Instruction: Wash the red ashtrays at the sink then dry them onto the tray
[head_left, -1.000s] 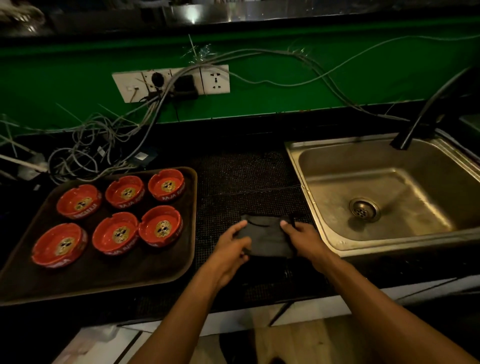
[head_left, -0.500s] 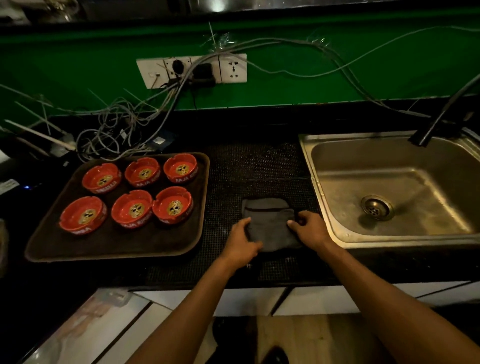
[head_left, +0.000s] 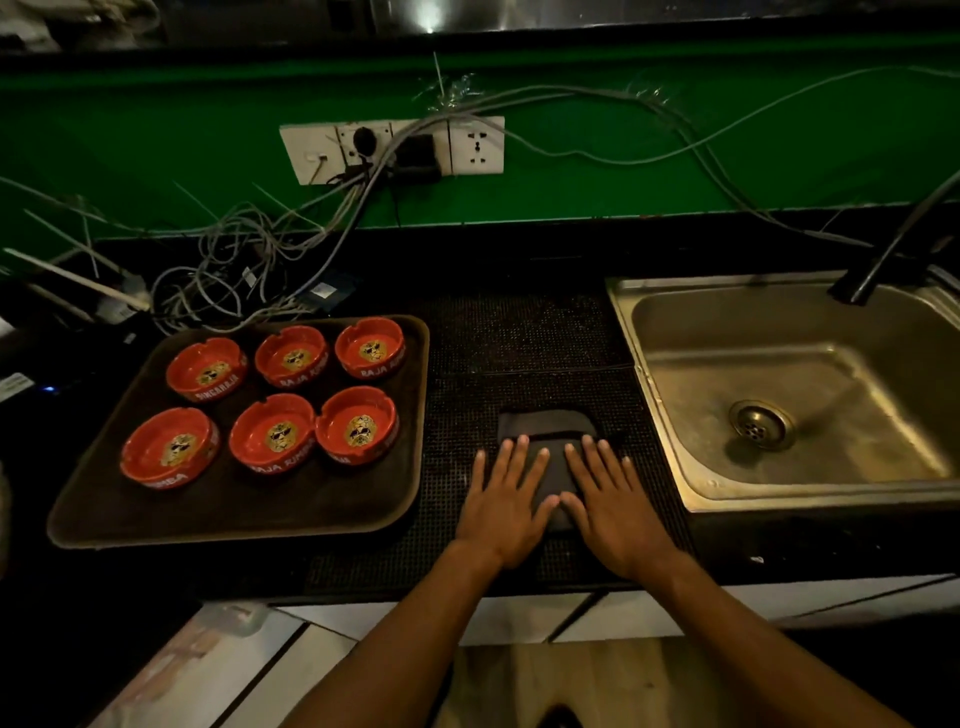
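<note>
Dark cloth (head_left: 546, 425) now pressed flat; left hand (head_left: 503, 506), right hand (head_left: 613, 512) uncurled, fingers straight.

Cloth (head_left: 545, 423) near half hidden under both hands: left hand (head_left: 504, 506), right hand (head_left: 613, 512). Faucet (head_left: 883, 260) right of cloth, top cut by right edge. Sink (head_left: 727, 291) cut there too. Shelf clutter far above cloth too dark to identify. Ashtray (head_left: 169, 449) lettering left of cloth partly unreadable. Wires (head_left: 234, 280) past tray (head_left: 234, 525): endpoints lost in dark.
</note>
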